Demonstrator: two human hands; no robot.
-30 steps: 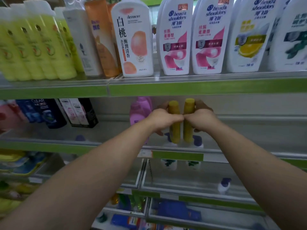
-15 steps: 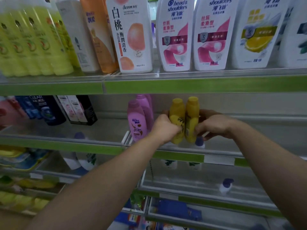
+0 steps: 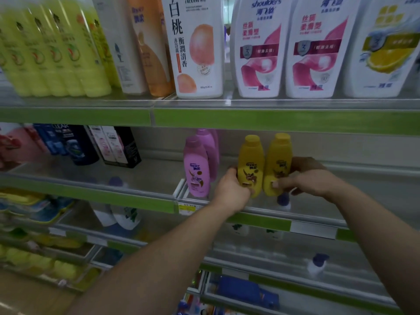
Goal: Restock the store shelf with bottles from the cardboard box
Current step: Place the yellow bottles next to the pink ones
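As left hand (image 3: 231, 189) grips one yellow bottle (image 3: 251, 160), right hand (image 3: 311, 176) grips its twin (image 3: 278, 155).

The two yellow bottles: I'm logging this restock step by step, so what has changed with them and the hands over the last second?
The left hand and right hand, knuckles together a second ago, have spread to the outer sides of the left yellow bottle and right yellow bottle, whose labels now face front. Unchanged: each hand grips its bottle, both upright, side by side, right of the pink bottles.
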